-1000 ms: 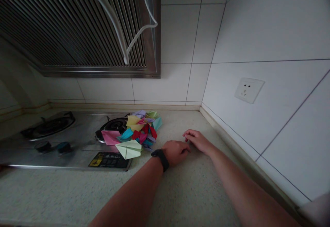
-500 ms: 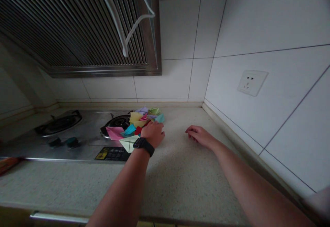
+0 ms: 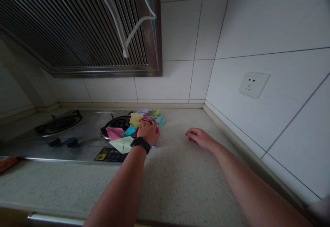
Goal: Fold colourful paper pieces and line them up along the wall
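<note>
Folded papers in several colours, looking like paper planes, lie heaped at the right end of the stove. My left hand (image 3: 149, 132), with a black watch (image 3: 140, 144) on its wrist, curls down over red folded paper (image 3: 156, 130); its fingertips are mostly hidden. Beside the wrist lies a pale green folded paper (image 3: 121, 144). A pink one (image 3: 114, 133), a blue one (image 3: 129, 131), a yellow one (image 3: 135, 118) and a teal one (image 3: 160, 120) surround that hand. My right hand (image 3: 198, 136) rests on the countertop with curled fingers, nothing visible in them.
A steel gas stove (image 3: 85, 141) with two burners and knobs spans the left. Above it hangs a range hood (image 3: 108, 71) with a white cable (image 3: 125, 50). The speckled countertop (image 3: 180, 179) meets tiled walls; a socket (image 3: 254, 84) is on the right wall.
My left hand has shifted slightly left and toward me, and red paper now shows on its right side. The pale green paper has slid left. My right hand stays in place.
</note>
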